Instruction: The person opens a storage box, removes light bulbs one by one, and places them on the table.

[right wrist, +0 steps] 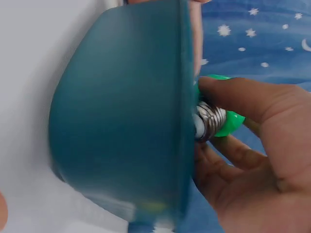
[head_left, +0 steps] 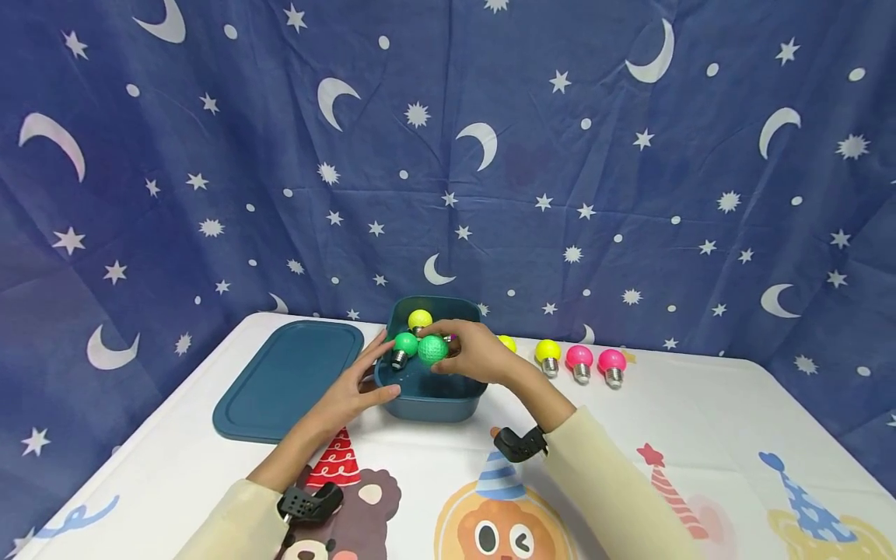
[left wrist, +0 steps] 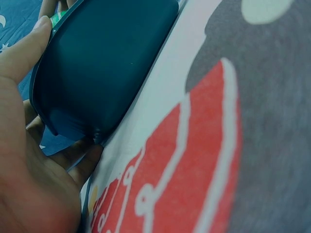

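Observation:
A dark teal plastic box (head_left: 430, 410) stands at the back middle of the table. My left hand (head_left: 350, 393) grips its left side, the thumb near the front rim and fingers bent round the wall in the left wrist view. With my right hand (head_left: 476, 351) I pinch a green light bulb (head_left: 432, 350) over the box opening. In the right wrist view its metal screw base (right wrist: 212, 121) points toward the box, at the rim. Inside lie another green bulb (head_left: 405, 344), near my left fingertips, and a yellow bulb (head_left: 420, 319) at the back.
A flat teal lid (head_left: 287, 381) lies left of the box. To the right, a yellow bulb (head_left: 547, 351) and two pink bulbs (head_left: 579, 358) lie in a row; another yellow bulb (head_left: 508, 342) is partly hidden by my right hand. A blue curtain (head_left: 518, 194) hangs behind the table.

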